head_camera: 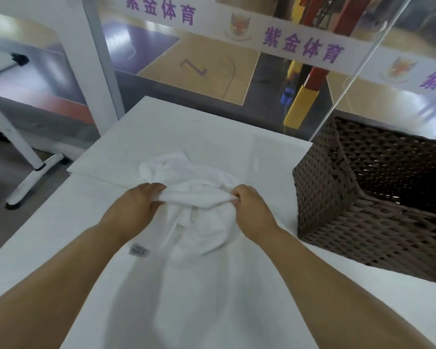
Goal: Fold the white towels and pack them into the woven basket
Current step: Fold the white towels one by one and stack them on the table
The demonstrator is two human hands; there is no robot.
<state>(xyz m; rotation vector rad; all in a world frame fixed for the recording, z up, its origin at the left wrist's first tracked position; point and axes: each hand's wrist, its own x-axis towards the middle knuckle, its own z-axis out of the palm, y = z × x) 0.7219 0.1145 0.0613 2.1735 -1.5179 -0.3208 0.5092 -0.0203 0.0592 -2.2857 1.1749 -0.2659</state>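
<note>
A crumpled white towel point(196, 212) lies bunched on the white table point(48, 235), in the middle of the view. My left hand point(134, 205) grips its upper edge on the left side. My right hand point(249, 205) pinches the same edge on the right, fingers curled into the cloth. The stretch of edge between the two hands is pulled into a thick roll. A small grey label point(138, 249) shows near the towel's lower left. The dark brown woven basket point(337, 197) stands on the table to the right, its inside in shadow.
A clear panel with a white banner bearing purple characters point(302, 44) rises behind the table. White table legs point(23, 157) stand on the floor at the left. The table's left edge runs diagonally near my left forearm.
</note>
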